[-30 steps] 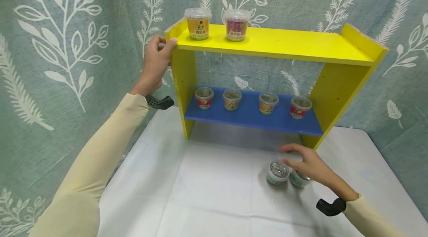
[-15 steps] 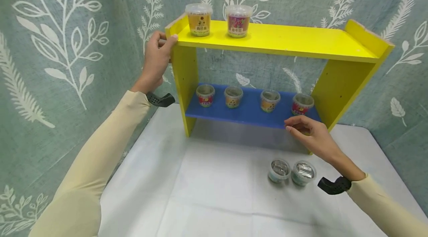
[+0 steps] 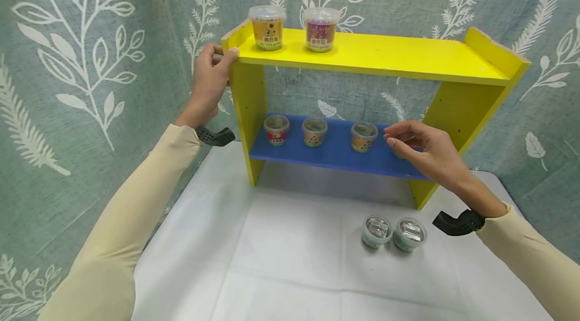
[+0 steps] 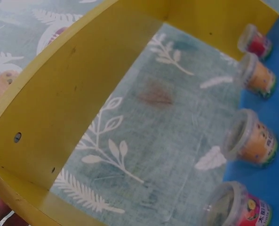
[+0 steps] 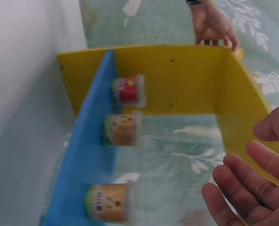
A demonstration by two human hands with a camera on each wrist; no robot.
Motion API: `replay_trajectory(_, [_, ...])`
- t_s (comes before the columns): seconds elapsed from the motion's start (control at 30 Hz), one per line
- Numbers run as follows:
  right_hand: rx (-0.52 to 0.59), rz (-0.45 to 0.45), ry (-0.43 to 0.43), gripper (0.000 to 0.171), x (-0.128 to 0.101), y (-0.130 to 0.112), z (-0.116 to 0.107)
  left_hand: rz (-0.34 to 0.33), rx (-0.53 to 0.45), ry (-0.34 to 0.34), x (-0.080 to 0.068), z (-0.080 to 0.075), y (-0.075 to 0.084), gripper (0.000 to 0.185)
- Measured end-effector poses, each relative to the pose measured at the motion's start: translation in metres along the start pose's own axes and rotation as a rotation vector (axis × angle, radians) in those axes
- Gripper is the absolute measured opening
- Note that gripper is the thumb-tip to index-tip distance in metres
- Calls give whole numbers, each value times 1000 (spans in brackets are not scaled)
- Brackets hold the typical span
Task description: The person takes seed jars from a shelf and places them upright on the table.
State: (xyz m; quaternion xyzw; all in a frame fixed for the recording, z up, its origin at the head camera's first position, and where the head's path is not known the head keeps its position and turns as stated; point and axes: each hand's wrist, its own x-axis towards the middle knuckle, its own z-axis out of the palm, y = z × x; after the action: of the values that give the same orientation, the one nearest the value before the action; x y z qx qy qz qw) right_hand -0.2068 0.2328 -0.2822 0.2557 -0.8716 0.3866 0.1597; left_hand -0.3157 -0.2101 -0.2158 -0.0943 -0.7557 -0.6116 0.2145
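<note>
In the upper left of the frame, my left hand [image 3: 209, 84] clamps the top corner of the yellow shelf unit [image 3: 385, 54], thumb over its front edge. Just right of it, at upper centre, a lidded orange cup [image 3: 268, 31] and a lidded purple cup [image 3: 320, 33] stand upright on top. Mid-frame, the blue board [image 3: 335, 155] bears a red cup [image 3: 276, 131], then two orange cups [image 3: 314, 133]. At lower right, two silver-topped tubs [image 3: 377, 230] sit near each other on the white cloth [image 3: 290, 250]. Above them, right of centre, my right hand [image 3: 428, 152] holds nothing, its fingers loosely bent and apart, mostly hiding a fourth cup [image 3: 398, 154] on the board; I cannot tell whether I touch it.
</note>
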Motion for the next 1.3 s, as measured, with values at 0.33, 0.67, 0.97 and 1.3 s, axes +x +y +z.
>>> replay_trajectory(0.33, [36, -32, 48, 26, 20, -22, -23, -1, 1, 7, 1, 0, -2, 32])
replay_trajectory(0.67, [48, -14, 53, 31, 48, -41, -31, -5, 15, 5, 0, 1, -1, 33])
replay_trajectory(0.97, [135, -38, 65, 31, 71, -60, -29, -9, -7, 7, 1, 0, -1, 32])
replay_trajectory(1.3, [205, -67, 98, 31, 105, -80, -23, 0, -6, 6, 2, 1, -2, 33])
